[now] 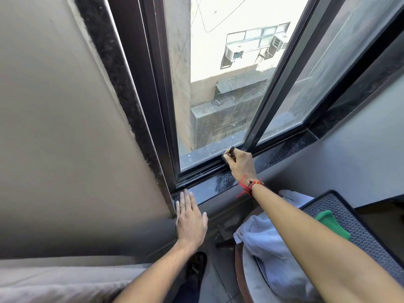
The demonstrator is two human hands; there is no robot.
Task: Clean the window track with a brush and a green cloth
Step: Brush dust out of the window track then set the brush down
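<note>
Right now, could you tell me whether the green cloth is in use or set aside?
Set aside: the green cloth lies bunched on the patterned tray, touched by neither hand.

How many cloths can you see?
2: a green cloth on the patterned mat at right, and a white cloth draped beside it. Others may be hidden.

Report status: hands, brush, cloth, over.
Right hand shut on brush at window track. Left hand flat on sill, empty. Green cloth unused on patterned tray. Track unobstructed.
</note>
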